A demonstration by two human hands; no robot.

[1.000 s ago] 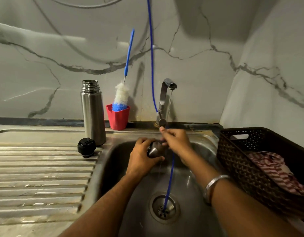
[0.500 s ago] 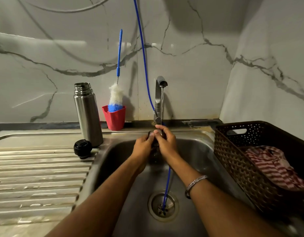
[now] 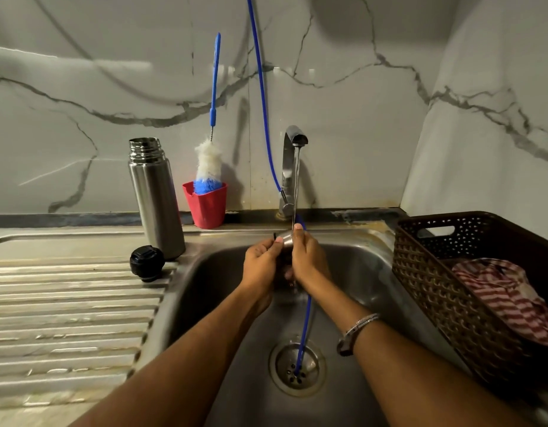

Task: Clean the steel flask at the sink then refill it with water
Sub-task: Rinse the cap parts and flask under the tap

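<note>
Left hand (image 3: 261, 260) and right hand (image 3: 308, 257), head view: both grip one small steel cup-lid (image 3: 285, 238) under the stream from the tap (image 3: 292, 167), above the sink (image 3: 368, 260). Wet polished steel is judged rigid, light and slippery; hold is best taken around its wall, fingers opposed. One steel flask (image 3: 155, 198) stands upright and uncapped on the drainboard (image 3: 69, 309), left of the basin; its smooth body suits a full wrap at mid-height. Count: one black stopper (image 3: 147, 262) just beside the flask, one bottle brush (image 3: 209, 167) in one red holder (image 3: 206, 204), one brown basket (image 3: 451, 272).
</note>
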